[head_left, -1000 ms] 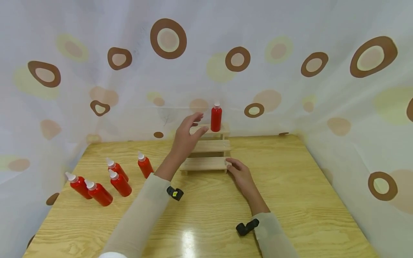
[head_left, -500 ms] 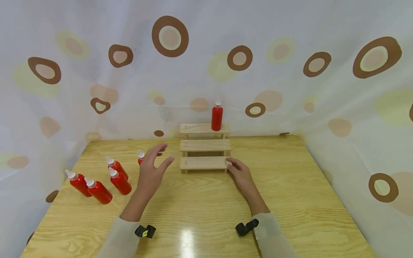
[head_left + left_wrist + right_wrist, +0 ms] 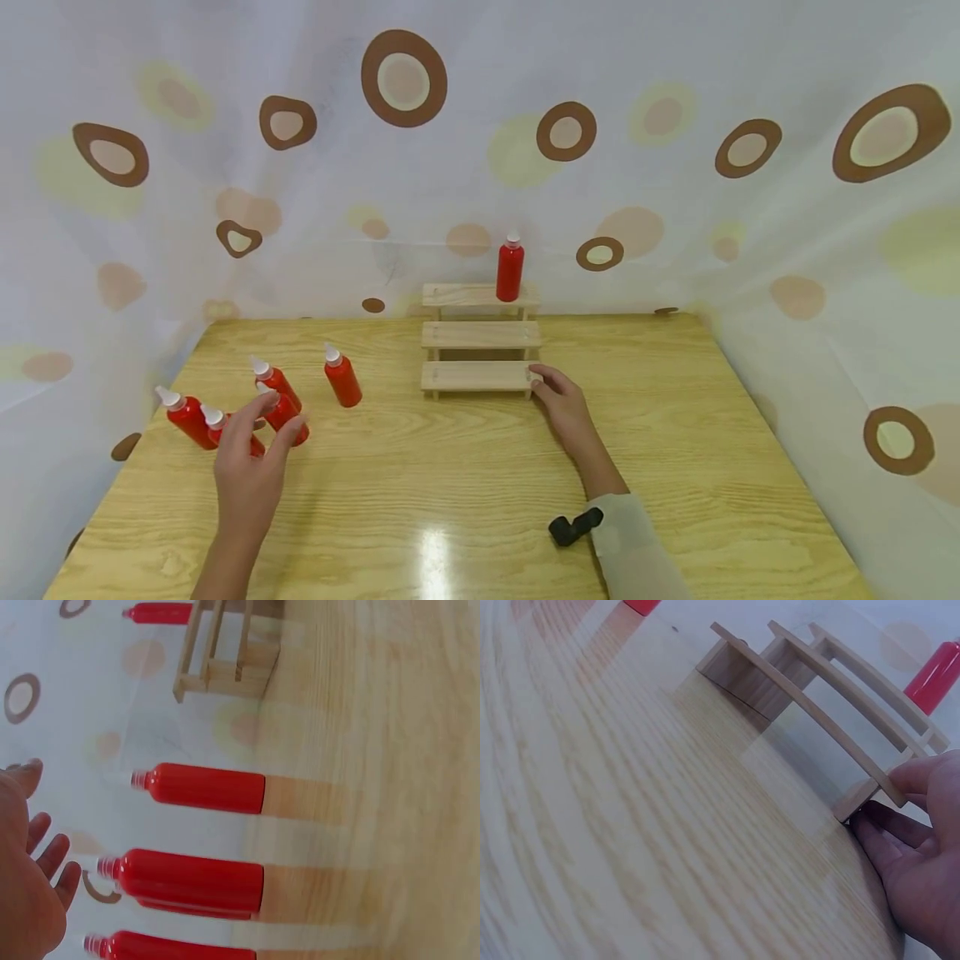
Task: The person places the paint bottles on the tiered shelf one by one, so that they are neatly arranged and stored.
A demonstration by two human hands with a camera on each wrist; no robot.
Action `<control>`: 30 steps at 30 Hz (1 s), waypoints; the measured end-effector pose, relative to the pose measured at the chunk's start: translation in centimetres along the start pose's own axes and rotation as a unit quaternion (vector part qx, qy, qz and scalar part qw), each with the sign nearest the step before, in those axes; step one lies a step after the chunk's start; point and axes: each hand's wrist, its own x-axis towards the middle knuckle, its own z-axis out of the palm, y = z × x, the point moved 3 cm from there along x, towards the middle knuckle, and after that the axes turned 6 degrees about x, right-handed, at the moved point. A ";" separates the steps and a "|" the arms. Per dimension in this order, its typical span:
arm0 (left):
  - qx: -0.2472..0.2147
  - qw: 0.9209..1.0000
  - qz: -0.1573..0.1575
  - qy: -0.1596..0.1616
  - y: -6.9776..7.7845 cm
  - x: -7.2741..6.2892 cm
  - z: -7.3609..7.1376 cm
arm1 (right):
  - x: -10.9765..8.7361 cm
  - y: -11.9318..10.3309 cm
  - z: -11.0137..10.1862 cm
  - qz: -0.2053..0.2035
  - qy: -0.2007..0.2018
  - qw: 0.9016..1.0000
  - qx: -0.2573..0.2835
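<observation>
Five red bottles [image 3: 343,382], insides unclear, toward left edge of desk [image 3: 465,467] | sixth bottle [image 3: 510,273] atop wooden stand [image 3: 480,335], back edge | left hand [image 3: 249,467] wide, half-hiding two | right hand [image 3: 564,410] pinches stand

Seen as a yellowish wood-grain table [image 3: 645,400], shiny near the front; bears five red bottles [image 3: 343,382] with white nozzles, upright toward the left; also bears a three-step wooden stand [image 3: 480,335] near the back edge, holding a lone red bottle [image 3: 510,273] on its top step.

head: high, forward-down | wrists: close, tilted | shared: wooden rack [image 3: 480,335]
</observation>
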 end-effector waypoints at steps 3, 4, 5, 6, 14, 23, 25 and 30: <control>0.018 1.000 -0.014 0.022 -1.0 -0.6 -1.4 | 0.0 0.0 -0.2 0.000 0.003 1.000 0.002; 0.028 0.999 -0.018 0.029 -1.2 -0.7 -1.9 | 0.0 0.0 -0.3 0.000 0.002 1.000 0.003; 0.037 0.998 -0.022 0.037 -1.6 -0.8 -2.4 | 0.0 0.0 -0.3 0.000 0.001 1.000 0.004; 0.039 0.998 -0.022 0.045 -2.1 -0.9 -2.8 | 0.0 0.0 -0.3 0.000 -0.002 1.000 0.004; 0.064 0.991 -0.103 0.060 -5.3 -0.2 -4.8 | 0.0 0.0 -0.4 -0.006 0.006 1.000 0.001; 0.029 0.985 -0.168 -0.021 -7.1 0.8 -3.9 | -0.1 0.0 -0.2 -0.011 0.010 1.000 -0.002; 0.036 0.982 -0.178 -0.041 -7.4 0.8 -3.8 | -0.1 0.0 -0.1 -0.012 0.011 1.000 0.000; 0.028 0.974 -0.214 -0.071 -8.0 0.7 -3.6 | 0.0 0.1 0.1 -0.011 0.011 1.000 0.001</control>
